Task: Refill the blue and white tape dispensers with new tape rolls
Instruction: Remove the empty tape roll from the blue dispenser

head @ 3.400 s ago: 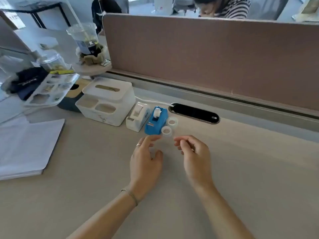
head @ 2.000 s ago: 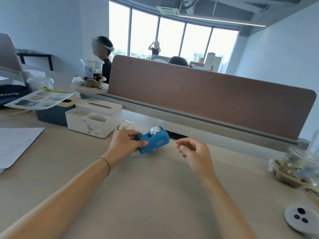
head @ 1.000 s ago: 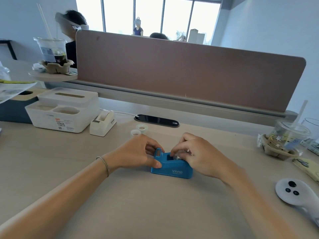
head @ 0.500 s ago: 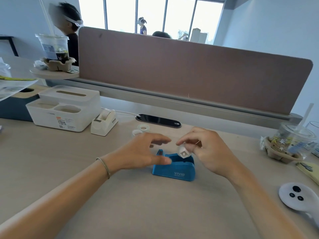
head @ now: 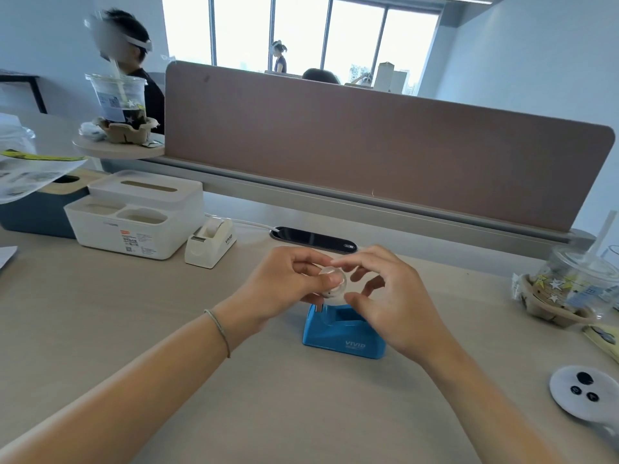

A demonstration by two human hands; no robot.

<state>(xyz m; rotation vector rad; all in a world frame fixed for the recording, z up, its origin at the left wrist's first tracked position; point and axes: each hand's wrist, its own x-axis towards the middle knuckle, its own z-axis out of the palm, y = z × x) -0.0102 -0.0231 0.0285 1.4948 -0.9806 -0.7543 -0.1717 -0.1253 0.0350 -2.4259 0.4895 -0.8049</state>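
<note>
Near the middle of the frame my left hand (head: 284, 289) pinches a small clear tape roll (head: 331, 285), a glossy, rounded ring, between thumb and fingers, raised just above the blue tape dispenser (head: 343, 333). My right hand (head: 395, 303) is close beside it with the fingers loosely curled and spread, the index tip at the roll's top edge; whether it actually grips the roll I cannot tell. The blue dispenser is a smooth wedge-shaped plastic block with an open rectangular well on top, sitting on the pale, matte, wood-grained desk (head: 134, 329) directly below my hands. Left of centre stands the white tape dispenser (head: 209, 244), same blocky shape, with a roll in it, just beside a white plastic tissue box organizer (head: 134, 212) with rounded compartments. Behind runs a brown felt-like divider panel (head: 368, 155). At lower right lies a round white controller (head: 584, 393) with black buttons.
</note>
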